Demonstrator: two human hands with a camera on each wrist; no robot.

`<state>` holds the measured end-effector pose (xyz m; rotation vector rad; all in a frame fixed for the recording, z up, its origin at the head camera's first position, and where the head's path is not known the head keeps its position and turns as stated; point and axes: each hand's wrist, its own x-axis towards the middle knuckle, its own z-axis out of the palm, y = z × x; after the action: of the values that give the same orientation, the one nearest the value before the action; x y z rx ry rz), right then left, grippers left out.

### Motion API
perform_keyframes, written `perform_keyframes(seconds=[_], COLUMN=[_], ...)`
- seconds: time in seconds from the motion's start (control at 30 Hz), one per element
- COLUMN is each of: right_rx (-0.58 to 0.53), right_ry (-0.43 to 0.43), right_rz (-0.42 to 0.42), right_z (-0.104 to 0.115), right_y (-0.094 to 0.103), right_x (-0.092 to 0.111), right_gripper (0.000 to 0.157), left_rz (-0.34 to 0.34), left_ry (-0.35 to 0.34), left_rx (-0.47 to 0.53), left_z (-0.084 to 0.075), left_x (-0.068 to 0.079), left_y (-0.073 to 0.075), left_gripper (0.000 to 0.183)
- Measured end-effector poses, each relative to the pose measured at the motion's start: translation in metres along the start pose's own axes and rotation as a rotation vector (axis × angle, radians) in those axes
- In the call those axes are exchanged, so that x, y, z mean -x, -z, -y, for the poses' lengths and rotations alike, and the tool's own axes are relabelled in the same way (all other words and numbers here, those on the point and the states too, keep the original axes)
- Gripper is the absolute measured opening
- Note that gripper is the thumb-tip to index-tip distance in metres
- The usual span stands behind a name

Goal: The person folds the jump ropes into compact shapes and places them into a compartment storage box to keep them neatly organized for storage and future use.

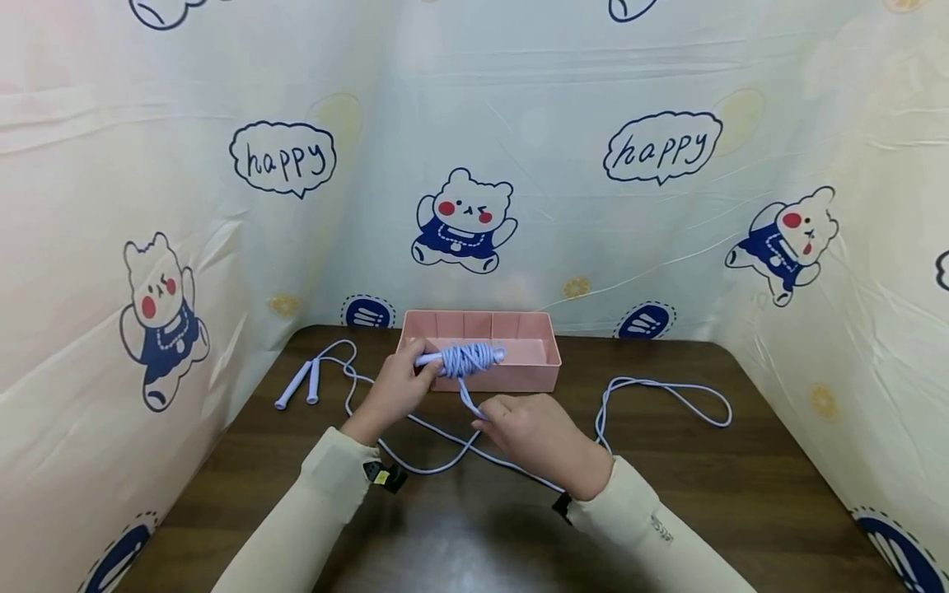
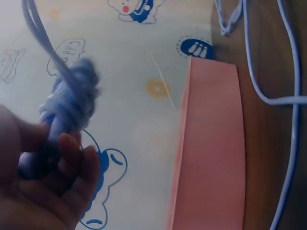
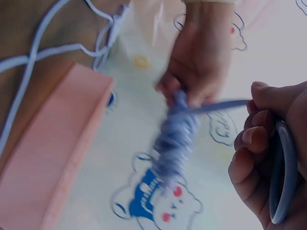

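My left hand (image 1: 399, 385) grips the handle end of a light blue jump rope (image 1: 469, 360), its cord wound in several coils round the handles. The wound bundle is held in the air, overlapping the pink box (image 1: 519, 380) in the head view. From the coils a doubled cord (image 1: 467, 397) runs down to my right hand (image 1: 539, 435), which pinches it between thumb and fingers. In the right wrist view the cord is taut between both hands, and a loop of cord (image 3: 289, 177) hangs out of the right palm. The bundle looks blurred in both wrist views.
Two more light blue handles (image 1: 296, 385) lie at the table's left, with cord (image 1: 437, 471) trailing across the middle under my hands. A doubled loop of cord (image 1: 689, 386) lies at the right. The patterned curtain (image 1: 563, 231) rises behind the dark wooden table (image 1: 741, 494).
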<state>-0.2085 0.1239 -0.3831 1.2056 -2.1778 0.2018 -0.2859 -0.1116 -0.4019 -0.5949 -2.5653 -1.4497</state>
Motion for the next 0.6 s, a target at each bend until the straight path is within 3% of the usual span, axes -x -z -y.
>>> perform_keyframes(seconds=[0.2,0.6], right_rx=[0.08,-0.003], right_ry=[0.069,-0.02], right_rz=[-0.021,0.057], right_z=[-0.016,-0.042], right_y=[0.017,0.031], right_x=[-0.009,-0.017], right_gripper=[0.021,0.021], left_rz=[0.112,0.317], left_ry=[-0.057,-0.185], left_rx=[-0.027,-0.081], left_z=[0.004,-0.005], left_x=[0.006,0.02], left_y=[-0.001,-0.003], left_gripper=[0.005,0.009])
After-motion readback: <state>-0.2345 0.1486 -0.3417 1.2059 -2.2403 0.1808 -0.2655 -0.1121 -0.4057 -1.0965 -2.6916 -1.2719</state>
